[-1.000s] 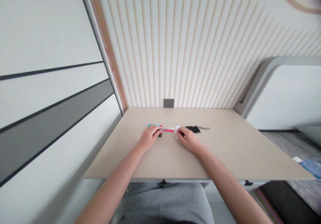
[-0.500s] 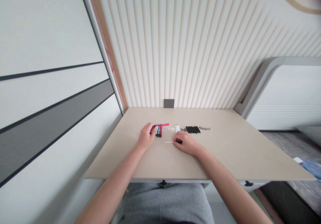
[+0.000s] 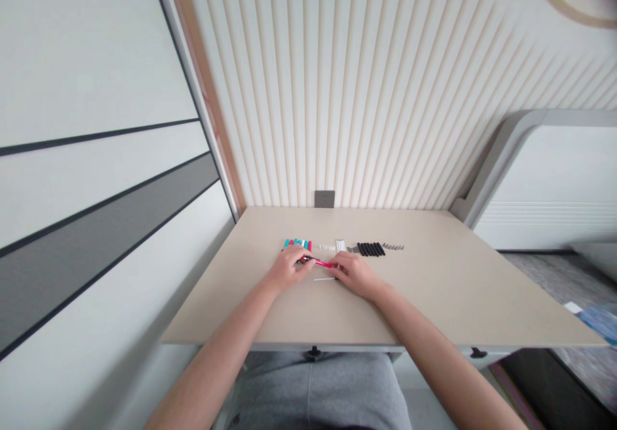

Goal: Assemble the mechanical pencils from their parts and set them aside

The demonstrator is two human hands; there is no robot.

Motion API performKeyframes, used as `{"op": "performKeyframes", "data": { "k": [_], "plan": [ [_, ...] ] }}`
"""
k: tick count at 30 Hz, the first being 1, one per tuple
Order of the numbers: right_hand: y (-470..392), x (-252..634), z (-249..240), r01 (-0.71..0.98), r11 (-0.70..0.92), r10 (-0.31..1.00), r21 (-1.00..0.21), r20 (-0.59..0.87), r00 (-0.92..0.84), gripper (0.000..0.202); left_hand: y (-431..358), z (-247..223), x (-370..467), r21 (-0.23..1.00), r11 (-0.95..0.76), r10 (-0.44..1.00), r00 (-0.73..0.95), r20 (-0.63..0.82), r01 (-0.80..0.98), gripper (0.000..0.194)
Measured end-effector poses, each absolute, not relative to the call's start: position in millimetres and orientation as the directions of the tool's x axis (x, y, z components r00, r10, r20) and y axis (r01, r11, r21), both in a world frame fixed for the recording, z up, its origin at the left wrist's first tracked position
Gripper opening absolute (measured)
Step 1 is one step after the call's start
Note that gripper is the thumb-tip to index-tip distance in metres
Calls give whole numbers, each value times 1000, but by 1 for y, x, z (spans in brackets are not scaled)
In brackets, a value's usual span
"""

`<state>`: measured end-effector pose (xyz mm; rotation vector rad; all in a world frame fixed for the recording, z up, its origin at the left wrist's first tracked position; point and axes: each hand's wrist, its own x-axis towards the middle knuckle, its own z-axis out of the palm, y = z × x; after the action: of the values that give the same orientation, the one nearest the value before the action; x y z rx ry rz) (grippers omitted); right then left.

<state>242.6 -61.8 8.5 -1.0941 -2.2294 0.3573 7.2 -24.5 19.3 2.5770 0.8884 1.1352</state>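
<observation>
Head view: the pink pen point(image 3: 324, 264) is pinched at one end by the left hand point(image 3: 292, 267) and at the other by the right hand point(image 3: 355, 274), likely so it is kept steady. On the pen's near side, a thin white stick point(image 3: 322, 279) is laid on the worktop point(image 3: 434, 288). Beyond the pen, coloured tubes point(image 3: 299, 243) and black tubes point(image 3: 371, 249) are set in neat rows, maybe so kinds aren't mixed.

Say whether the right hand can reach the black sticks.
Probably yes: the black sticks lie beyond the right hand and nothing blocks them, though that hand seems to grip the pink pen.
</observation>
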Motion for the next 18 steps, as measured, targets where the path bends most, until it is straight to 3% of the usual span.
{"op": "performKeyframes", "data": {
  "k": [6, 18],
  "plan": [
    [-63, 239, 9, 616, 652, 758, -443, 376, -533, 19, -24, 18, 7, 407, -801, 597, 529, 603, 440, 12],
    [-62, 239, 6, 607, 624, 781, -491, 371, -502, 18, -24, 22, 3, 448, -751, 650, 421, 633, 485, 18]
  ]
}}
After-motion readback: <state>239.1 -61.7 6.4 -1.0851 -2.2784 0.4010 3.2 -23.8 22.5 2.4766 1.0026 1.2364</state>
